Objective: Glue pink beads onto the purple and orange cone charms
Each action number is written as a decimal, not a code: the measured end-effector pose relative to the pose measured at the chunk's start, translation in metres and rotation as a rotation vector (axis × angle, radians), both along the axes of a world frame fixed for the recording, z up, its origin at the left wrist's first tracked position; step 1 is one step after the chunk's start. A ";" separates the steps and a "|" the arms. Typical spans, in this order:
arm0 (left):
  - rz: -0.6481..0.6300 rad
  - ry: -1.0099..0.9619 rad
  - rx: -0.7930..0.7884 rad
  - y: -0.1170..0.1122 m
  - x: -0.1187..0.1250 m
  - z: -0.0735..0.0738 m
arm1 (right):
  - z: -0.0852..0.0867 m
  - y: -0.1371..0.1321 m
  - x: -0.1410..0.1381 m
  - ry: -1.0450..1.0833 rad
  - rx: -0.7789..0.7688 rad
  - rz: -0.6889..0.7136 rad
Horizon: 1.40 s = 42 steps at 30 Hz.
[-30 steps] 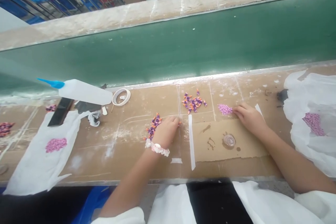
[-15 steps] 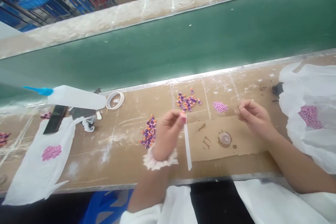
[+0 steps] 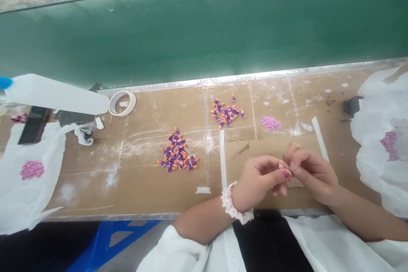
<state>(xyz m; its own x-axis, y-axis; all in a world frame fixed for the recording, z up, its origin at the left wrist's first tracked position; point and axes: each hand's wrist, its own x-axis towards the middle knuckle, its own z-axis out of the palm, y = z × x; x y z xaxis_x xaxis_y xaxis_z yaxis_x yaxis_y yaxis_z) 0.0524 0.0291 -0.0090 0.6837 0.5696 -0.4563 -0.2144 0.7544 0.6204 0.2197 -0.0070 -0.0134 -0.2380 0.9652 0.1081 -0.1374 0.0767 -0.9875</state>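
Observation:
My left hand [image 3: 256, 182], with a white scrunchie [image 3: 236, 208] at its wrist, pinches a small figurine [image 3: 281, 164] whose orange-and-white tip shows. My right hand [image 3: 315, 176] meets it, thumb and fingertips pressed together at the figurine; whatever they hold is too small to make out. Both hands are over a cardboard sheet [image 3: 242, 149] edged by white tape strips. Left of them lies a pile of purple-and-orange figurines [image 3: 175, 153]. Beyond the sheet are a second figurine pile [image 3: 227, 114] and a heap of tiny pink pieces [image 3: 270, 123].
At left, a white bottle [image 3: 60, 95] with a blue tip lies near a tape roll [image 3: 133, 104]. White plastic sheets [image 3: 47, 191] with pink pieces [image 3: 32, 170] cover both table ends. A dark lump [image 3: 352, 105] sits at right. A green panel [image 3: 197, 38] runs along the back.
My hands have come together; the left moved right and the right moved down to meet it. The view has tilted down, and the small clear dish is now hidden.

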 end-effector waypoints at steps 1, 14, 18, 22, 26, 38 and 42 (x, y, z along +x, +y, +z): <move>0.007 0.001 -0.002 -0.001 0.000 0.000 | 0.001 0.000 -0.001 -0.023 0.021 -0.002; 0.130 -0.053 0.197 -0.005 -0.004 -0.003 | 0.008 -0.003 -0.007 -0.442 0.378 -0.244; 0.215 -0.010 0.388 -0.008 -0.003 -0.007 | 0.010 -0.001 -0.010 -0.433 0.385 -0.226; 0.248 0.017 0.542 -0.010 -0.004 -0.010 | 0.009 0.002 -0.012 -0.446 0.394 -0.204; 0.239 0.109 0.779 -0.007 -0.006 -0.010 | 0.011 0.006 -0.011 -0.425 0.385 -0.136; 0.223 0.280 1.364 0.004 -0.011 -0.015 | 0.010 0.008 0.002 -0.504 0.289 0.010; 0.208 0.272 1.340 0.004 -0.011 -0.015 | 0.007 0.008 0.003 -0.403 0.183 0.061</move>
